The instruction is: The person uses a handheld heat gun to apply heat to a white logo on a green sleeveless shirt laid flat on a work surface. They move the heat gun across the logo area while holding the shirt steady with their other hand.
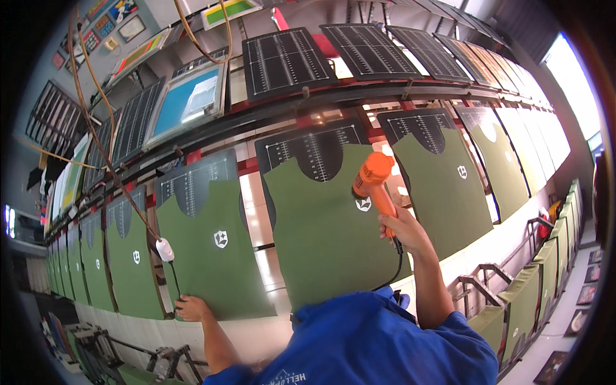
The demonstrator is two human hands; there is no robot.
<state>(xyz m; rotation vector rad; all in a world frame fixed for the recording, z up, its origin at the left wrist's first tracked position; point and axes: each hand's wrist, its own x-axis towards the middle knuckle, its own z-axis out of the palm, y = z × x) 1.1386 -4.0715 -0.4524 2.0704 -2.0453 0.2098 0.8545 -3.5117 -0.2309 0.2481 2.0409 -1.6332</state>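
My right hand (pixel 407 230) is wrapped around the handle of an orange hair dryer (pixel 375 172). The dryer hangs over a green shirt panel (pixel 327 250) on a dark printing board (pixel 308 144), close above a white shield emblem (pixel 364 204) that it partly hides. From the handle a black power cord (pixel 399 256) runs down toward my blue shirt. At the lower left, my left hand (pixel 190 308) is closed on the black cord below a white plug connector (pixel 165 249), beside the bottom edge of another green shirt panel (pixel 212 269) with the same emblem (pixel 221 239).
More green panels (pixel 443 186) lie on boards along both sides. Behind them runs a dark metal rail (pixel 308 99) with black gridded boards (pixel 289 61) and a blue screen frame (pixel 189 99). Brown cable (pixel 115 173) droops from above. Metal brackets (pixel 494 276) stand at the right.
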